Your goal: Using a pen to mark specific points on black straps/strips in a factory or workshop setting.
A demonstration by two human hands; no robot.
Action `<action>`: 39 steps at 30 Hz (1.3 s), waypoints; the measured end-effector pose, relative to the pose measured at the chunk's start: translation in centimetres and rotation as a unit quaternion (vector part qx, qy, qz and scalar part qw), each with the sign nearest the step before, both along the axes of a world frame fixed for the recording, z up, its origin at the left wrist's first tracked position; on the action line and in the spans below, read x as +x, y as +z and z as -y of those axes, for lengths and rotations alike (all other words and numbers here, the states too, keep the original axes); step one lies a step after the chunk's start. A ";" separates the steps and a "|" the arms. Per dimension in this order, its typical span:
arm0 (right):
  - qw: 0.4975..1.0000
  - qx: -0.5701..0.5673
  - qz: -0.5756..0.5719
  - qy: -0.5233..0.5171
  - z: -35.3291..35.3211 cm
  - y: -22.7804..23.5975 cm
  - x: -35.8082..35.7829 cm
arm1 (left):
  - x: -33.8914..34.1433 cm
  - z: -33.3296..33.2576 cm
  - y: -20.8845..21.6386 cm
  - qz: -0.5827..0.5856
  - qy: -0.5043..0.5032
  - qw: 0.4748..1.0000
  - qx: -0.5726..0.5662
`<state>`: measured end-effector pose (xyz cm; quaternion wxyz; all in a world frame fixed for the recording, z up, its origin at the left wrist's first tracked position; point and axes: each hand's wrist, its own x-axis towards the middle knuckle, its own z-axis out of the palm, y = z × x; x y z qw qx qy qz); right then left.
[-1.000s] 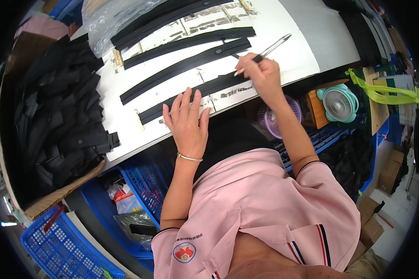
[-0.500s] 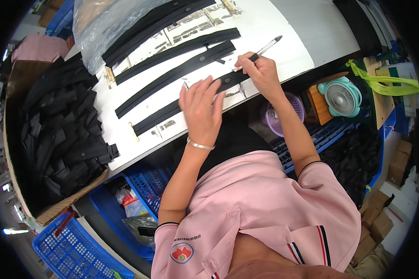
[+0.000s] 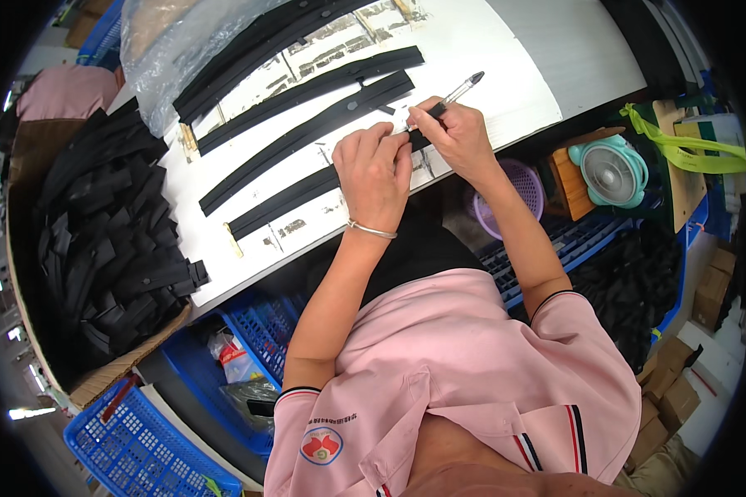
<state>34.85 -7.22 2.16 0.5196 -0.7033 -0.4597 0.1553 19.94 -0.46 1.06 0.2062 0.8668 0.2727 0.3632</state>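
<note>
A long black fabric strip (image 3: 282, 203) lies along the near side of a white marked board (image 3: 298, 240). Across its right part rests my left hand (image 3: 369, 178), fingers bent and close together, with fingertips and thumb pressed on the strip. My right hand (image 3: 460, 141) is closed round a clear-barrelled pen (image 3: 457, 91) with a dark end pointing up and away. The pen's writing tip, low by the strip's right end, is mostly hidden by my fingers. Farther back on the board lie more black strips (image 3: 307, 147), some with a small round button-like spot.
At the left stands a cardboard box (image 3: 128, 377) heaped with black fabric pieces (image 3: 116, 257). Clear plastic sheeting (image 3: 170, 58) lies at the back. A small turquoise fan (image 3: 609, 170) and purple basket (image 3: 514, 199) are right; blue crates (image 3: 145, 439) sit below the table.
My left hand has moved right and come down onto the near strip, its spread fingers drawing together. My right hand has lowered slightly toward the strip, still holding the pen.
</note>
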 end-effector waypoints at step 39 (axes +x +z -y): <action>0.998 -0.029 0.045 0.032 -0.6 0.5 -0.9 | -23.8 -8.5 1.2 -0.186 0.224 0.947 0.136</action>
